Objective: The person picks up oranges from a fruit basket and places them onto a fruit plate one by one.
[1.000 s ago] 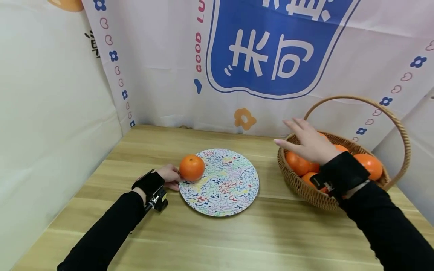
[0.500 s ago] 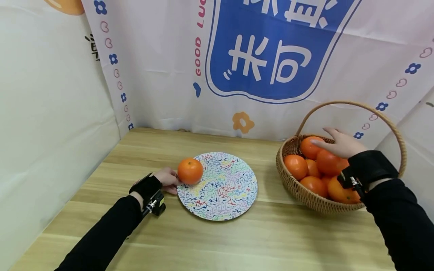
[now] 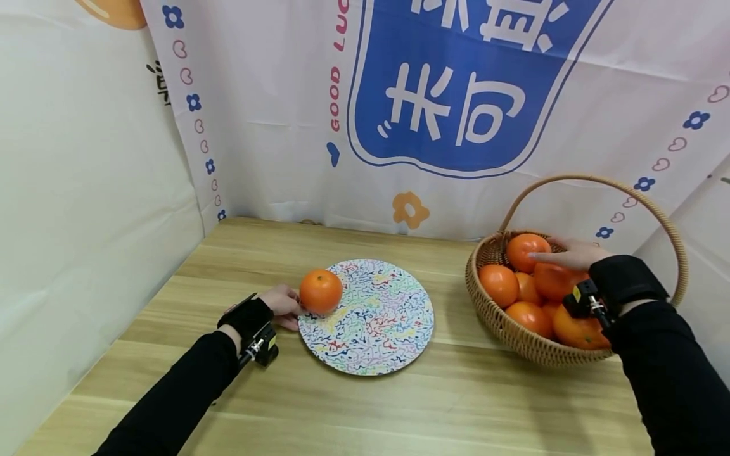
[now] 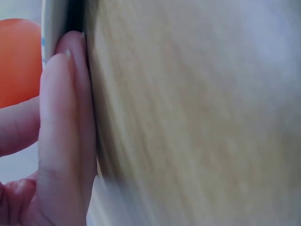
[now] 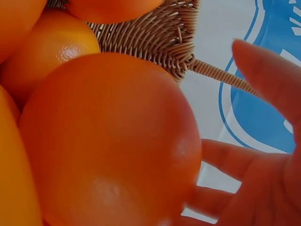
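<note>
On the left part of the round, multicolour-patterned plate point(image 3: 376, 323) sits an orange point(image 3: 320, 291). My left hand point(image 3: 282, 305) pinches the plate's left rim beside this fruit; in the left wrist view, fingers point(image 4: 59, 127) lie along and under the edge while another digit reaches over the top. Over the wicker basket point(image 3: 507, 329), my right hand point(image 3: 576, 254) is stretched out, its digits spread apart around the back orange point(image 3: 526, 252). A large orange point(image 5: 113, 141) fills much of the right wrist view, with fingertips right behind it and the thumb apart.
Several more oranges point(image 3: 498, 285) fill the basket, whose tall arched handle point(image 3: 593, 179) rises over the right hand. A printed cloth point(image 3: 285, 145) hangs behind the wooden table point(image 3: 365, 411), and a white sheet point(image 3: 91, 209) flanks its left side.
My right hand has moved right and down, from above the basket's left part to the oranges at its back. The left hand has stayed at the plate's rim.
</note>
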### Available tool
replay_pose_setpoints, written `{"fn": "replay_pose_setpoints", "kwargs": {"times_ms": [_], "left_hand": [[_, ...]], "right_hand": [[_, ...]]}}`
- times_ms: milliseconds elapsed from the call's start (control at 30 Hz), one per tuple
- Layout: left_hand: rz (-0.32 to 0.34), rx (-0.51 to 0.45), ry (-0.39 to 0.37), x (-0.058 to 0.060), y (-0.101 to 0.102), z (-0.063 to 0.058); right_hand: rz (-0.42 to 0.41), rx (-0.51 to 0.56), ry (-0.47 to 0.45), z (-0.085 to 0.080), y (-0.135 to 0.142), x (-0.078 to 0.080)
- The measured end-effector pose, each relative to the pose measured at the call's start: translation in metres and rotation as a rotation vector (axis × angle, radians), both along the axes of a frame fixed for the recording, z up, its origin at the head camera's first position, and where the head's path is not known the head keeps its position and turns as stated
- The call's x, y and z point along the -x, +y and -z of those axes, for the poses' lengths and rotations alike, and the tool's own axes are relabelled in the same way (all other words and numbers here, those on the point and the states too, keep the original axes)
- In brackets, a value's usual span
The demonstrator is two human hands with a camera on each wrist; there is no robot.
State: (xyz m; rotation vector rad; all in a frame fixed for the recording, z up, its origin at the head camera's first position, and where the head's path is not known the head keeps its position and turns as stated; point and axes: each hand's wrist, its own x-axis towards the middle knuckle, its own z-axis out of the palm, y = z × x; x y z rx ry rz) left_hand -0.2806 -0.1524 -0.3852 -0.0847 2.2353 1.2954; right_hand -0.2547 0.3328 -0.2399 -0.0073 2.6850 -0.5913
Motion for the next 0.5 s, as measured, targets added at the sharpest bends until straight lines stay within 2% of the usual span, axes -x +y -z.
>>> {"fn": "replay_pose_setpoints", "kwargs": {"times_ms": [67, 167, 267, 367, 500], "left_hand": [[-0.005, -0.001, -0.003, 0.000, -0.001, 0.000], [-0.004, -0.004, -0.005, 0.000, -0.001, 0.000], [-0.010, -0.004, -0.003, 0.000, -0.002, 0.001], [-0.010, 0.003, 0.004, 0.000, -0.003, 0.001], [-0.015, 0.007, 0.010, 0.000, -0.003, 0.002]], "right_hand": [[0.055, 0.100, -0.071, -0.001, -0.004, -0.004], [0.118, 0.192, -0.129, -0.002, -0.010, -0.011], [0.178, 0.287, -0.133, -0.001, -0.014, -0.017], [0.167, 0.301, -0.131, -0.001, -0.014, -0.020], [0.250, 0.417, -0.151, 0.002, -0.016, -0.028]]}}
